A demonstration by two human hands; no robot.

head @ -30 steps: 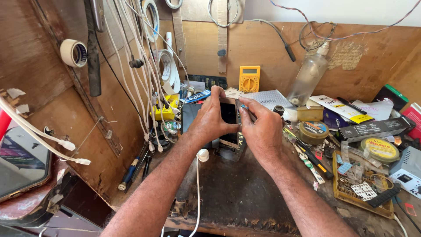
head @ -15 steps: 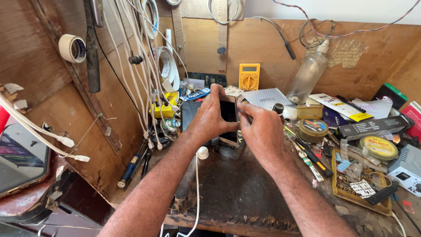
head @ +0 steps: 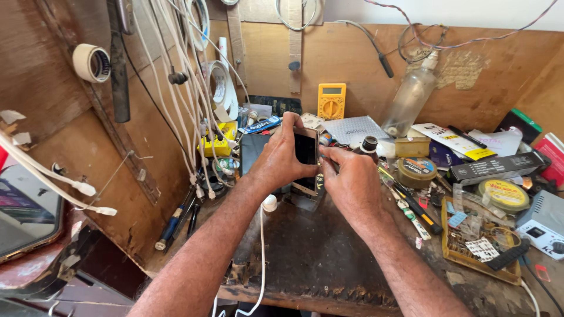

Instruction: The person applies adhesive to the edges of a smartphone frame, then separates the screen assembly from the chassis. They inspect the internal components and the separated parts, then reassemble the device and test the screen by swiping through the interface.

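Left hand grips the phone upright; right hand pinches its edge: steady it, work gently.

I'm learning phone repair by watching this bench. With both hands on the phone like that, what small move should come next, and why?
Probably keep the left hand gripping the phone upright and work the right hand fingertips along its right edge. The left hand already wraps the phone from behind, and the right fingertips pinch at that edge, so the hold looks steady enough for fine work there.
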